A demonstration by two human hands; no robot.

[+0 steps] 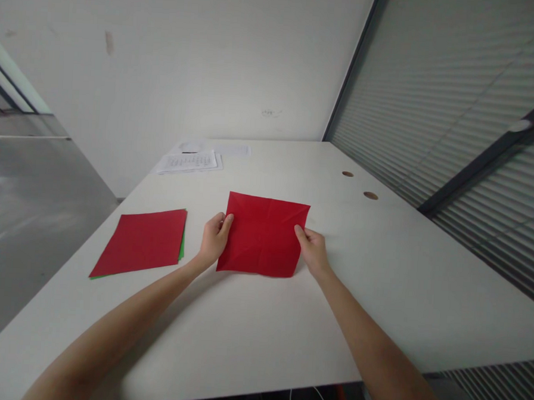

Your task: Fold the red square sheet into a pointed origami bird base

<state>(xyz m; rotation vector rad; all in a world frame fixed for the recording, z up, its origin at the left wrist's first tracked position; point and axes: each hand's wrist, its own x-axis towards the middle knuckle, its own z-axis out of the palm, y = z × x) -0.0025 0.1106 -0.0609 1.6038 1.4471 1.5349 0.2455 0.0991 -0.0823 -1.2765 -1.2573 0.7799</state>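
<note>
A square sheet of red paper (263, 235) with faint crease lines is held up over the white table. My left hand (215, 234) pinches its left edge, thumb on the front and the fingers behind. On the opposite edge my right hand (313, 249) grips the sheet the same way, with its fingers partly hidden behind the paper. The sheet's lower edge bows slightly. To the left of my left hand lies a stack of coloured paper (143, 241), red on top, with green showing at its right side and lower left corner.
The white table (260, 337) reaches back to a white wall (220, 60). Printed papers (191, 161) lie at its far left. Two round holes, a nearer one (370, 195) and a farther one (348, 174), are cut near the right edge, beside window blinds (432, 113).
</note>
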